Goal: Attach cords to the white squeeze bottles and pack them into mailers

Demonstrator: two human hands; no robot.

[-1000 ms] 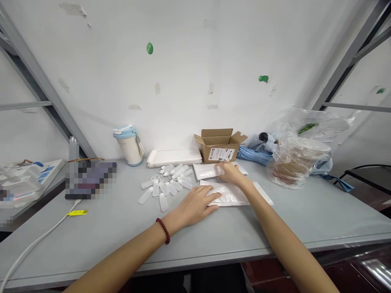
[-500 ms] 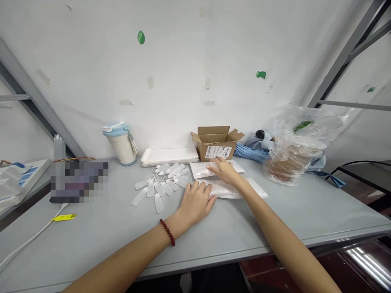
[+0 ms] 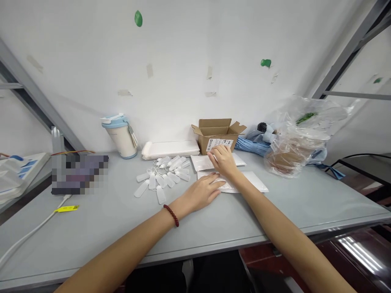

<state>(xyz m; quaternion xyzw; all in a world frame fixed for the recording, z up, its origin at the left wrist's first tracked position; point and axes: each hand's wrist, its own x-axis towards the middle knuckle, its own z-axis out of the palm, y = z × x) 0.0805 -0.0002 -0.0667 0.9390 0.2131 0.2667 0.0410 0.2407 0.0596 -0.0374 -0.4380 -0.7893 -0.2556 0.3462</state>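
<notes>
The left hand (image 3: 201, 193) is resting on the left part of the near white packet (image 3: 250, 181), its fingers lying extended and its thumb standing apart; it is pressing from above rather than gripping. Half a second ago those fingers were bending at the packet's left end; now they are stretching out farther right across it. A dark red bead bracelet (image 3: 171, 215) is circling the left wrist.

The right hand (image 3: 224, 160) is hovering or resting over the far white packet (image 3: 201, 162); whether it is touching or pinching anything, I cannot tell. Its fingers are bending more than in the previous frame, where they were spreading flatter, and the hand is now covering part of the label on the open cardboard box (image 3: 217, 132).

Both packets are lying on the gray table (image 3: 229, 228), the far one just in front of the box, keeping their places. To their left, the cluster of translucent white tags (image 3: 166, 173) is staying put, with a white stack (image 3: 171, 149) lying beyond it and a blue-lidded cup (image 3: 120, 136) standing farther left. On the right, blue cloth (image 3: 252, 145) and a clear plastic bag (image 3: 293, 156) are sitting unchanged.
</notes>
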